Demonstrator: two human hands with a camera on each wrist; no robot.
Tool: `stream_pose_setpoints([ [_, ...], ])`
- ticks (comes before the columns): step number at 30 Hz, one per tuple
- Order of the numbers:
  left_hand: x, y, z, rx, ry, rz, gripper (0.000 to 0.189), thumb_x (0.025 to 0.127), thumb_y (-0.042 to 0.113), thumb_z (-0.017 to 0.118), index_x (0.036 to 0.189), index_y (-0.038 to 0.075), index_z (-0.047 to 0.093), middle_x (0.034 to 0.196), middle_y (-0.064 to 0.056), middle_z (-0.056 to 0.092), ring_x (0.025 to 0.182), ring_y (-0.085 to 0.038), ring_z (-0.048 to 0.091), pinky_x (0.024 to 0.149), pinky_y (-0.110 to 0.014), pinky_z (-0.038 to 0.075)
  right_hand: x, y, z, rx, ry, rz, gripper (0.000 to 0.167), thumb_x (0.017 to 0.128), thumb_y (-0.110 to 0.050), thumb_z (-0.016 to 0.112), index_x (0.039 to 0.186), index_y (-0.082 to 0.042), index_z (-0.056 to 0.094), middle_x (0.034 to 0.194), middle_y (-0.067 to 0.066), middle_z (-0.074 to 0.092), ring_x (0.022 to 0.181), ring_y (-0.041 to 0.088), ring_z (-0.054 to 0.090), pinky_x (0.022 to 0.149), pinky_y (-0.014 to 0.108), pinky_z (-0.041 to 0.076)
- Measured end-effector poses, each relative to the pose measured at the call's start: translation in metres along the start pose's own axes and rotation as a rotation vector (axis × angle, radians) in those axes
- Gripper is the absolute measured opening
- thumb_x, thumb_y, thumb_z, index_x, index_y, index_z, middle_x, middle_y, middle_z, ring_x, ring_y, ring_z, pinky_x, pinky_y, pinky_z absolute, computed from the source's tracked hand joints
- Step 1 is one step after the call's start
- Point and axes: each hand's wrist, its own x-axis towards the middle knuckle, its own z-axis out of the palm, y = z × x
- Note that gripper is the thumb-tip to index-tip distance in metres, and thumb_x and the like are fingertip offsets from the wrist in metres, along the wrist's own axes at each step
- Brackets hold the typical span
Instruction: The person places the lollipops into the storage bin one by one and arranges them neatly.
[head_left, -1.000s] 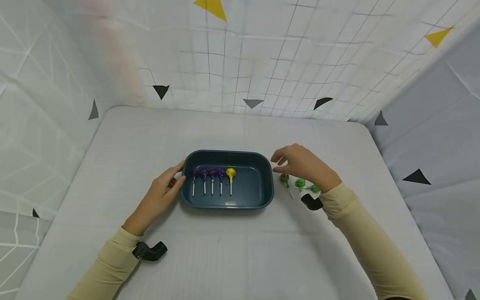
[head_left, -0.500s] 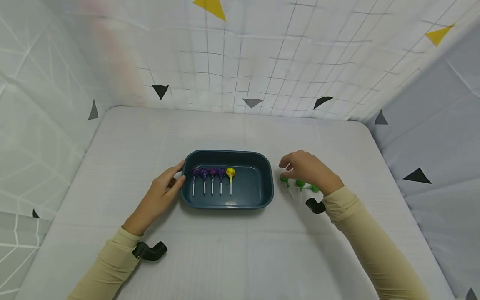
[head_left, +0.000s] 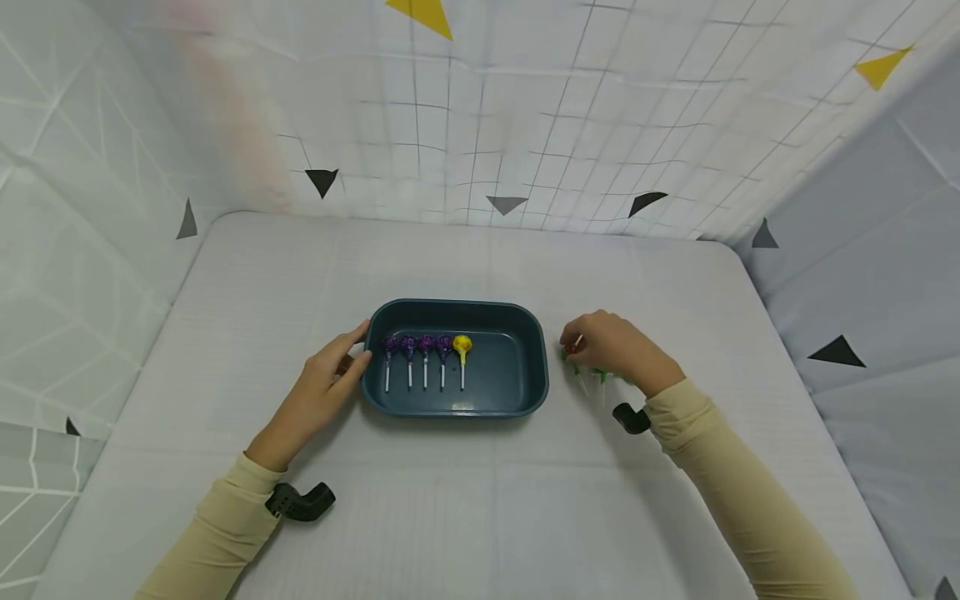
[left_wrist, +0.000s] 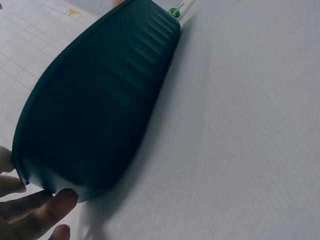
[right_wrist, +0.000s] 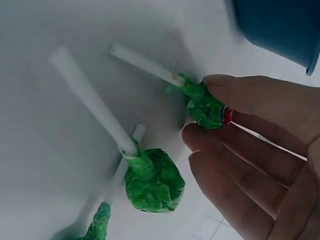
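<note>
- Nearest us, soft tan sleeves reach in over the worktop, its pale cloth finely ribbed, a curved black device at each wrist.
- Here's the left hand, fingers loosely spread, fingertips resting on the left end of the tray.
- Over toward the worktop's right edge, the right hand has thumb and fingertips round a green lollipop: crinkly wrapper, red patch, white stick!
- Just beside it, a second green lollipop, ball-headed and creased, then a third green lollipop, partly out of the wrist view.
- Mid-worktop, that smooth, dark blue-green, round-cornered tray carries four purple lollipops and one yellow lollipop, lined up, sticks pointing at the near rim.
- Past the worktop's far edge, a white grid-printed sheet.
</note>
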Motion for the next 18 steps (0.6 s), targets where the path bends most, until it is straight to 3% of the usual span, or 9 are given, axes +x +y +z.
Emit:
stream_pose_setpoints([
  [18, 0.0015, -0.0003, 0.0001, 0.004, -0.002, -0.009, 0.052, 0.109, 0.016, 0.053, 0.158, 0.003, 0.041, 0.131, -0.019, 0.066, 0.089, -0.022, 0.066, 0.08, -0.039, 0.055, -0.0009, 0.0007, 0.0003, 0.004, -0.001, -0.01, 0.017, 0.089, -0.007, 0.08, 0.106, -0.007, 0.079, 0.1, 0.005, 0.077, 0.084, 0.016, 0.069, 0.076, 0.037, 0.057],
])
